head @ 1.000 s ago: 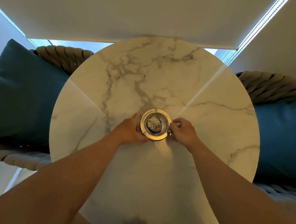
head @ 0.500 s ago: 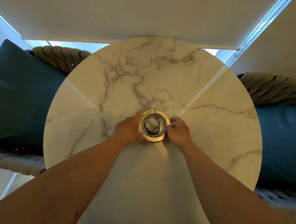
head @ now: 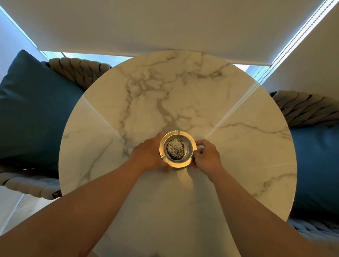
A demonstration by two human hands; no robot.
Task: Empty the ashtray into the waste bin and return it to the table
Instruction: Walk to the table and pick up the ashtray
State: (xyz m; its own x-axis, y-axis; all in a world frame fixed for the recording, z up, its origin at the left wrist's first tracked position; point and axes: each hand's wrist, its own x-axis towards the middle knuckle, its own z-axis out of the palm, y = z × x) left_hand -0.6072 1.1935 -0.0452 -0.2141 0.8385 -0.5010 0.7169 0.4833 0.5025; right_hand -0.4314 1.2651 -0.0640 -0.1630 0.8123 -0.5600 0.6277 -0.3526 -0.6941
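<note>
A round golden metal ashtray with grey and dark ash in its bowl is near the middle of the round white marble table. My left hand wraps the ashtray's left and near rim. My right hand pinches its right rim with thumb and fingers. Both hands grip the ashtray. Whether it rests on the marble or is slightly raised, I cannot tell. No waste bin is in view.
A woven rope chair with a teal cushion stands left of the table, and another with a teal cushion stands right. White blinds with a bead chain hang beyond the table's far edge.
My right hand closed in from beside the ashtray and took hold of its right rim. The left hand stayed on the left rim. The ashtray barely shifted.
</note>
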